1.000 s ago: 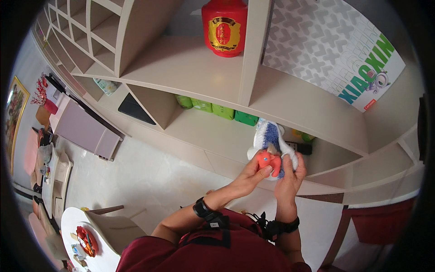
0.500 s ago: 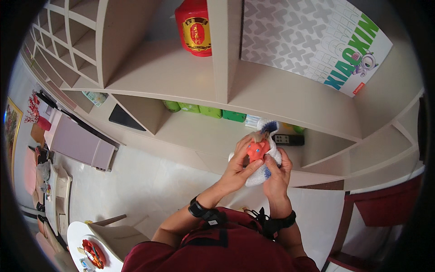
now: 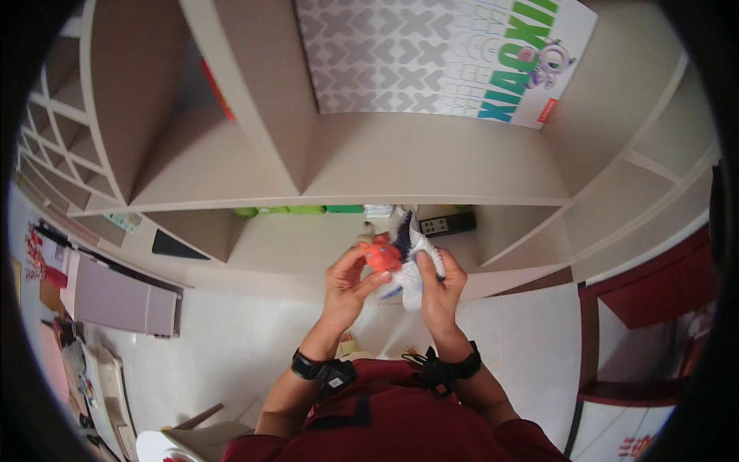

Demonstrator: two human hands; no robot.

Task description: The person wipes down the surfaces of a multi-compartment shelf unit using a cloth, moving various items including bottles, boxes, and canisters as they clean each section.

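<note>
A person stood at a beige shelf unit (image 3: pixel 431 177), both hands raised before it: the left hand (image 3: pixel 348 281) pinched a small orange toy (image 3: pixel 378 255), the right hand (image 3: pixel 441 285) wrapped around what looked like a white-and-blue plush shark (image 3: pixel 414 266), a black remote (image 3: pixel 449 224) shelved just behind

Count, head view. Hands: two, left hand (image 3: pixel 348 286) and right hand (image 3: pixel 440 286). Wrist bands: two, black, one per forearm. Small orange toys (image 3: pixel 377 255): one, between the hands. White-and-blue plush toys (image 3: pixel 416 266): one. Black remote controls (image 3: pixel 449 224): one, on the shelf (image 3: pixel 431 173). Green boxes (image 3: pixel 296 209) at the shelf back: about four, edges partly hidden. Large patterned flat boxes (image 3: pixel 431 58): one.
</note>
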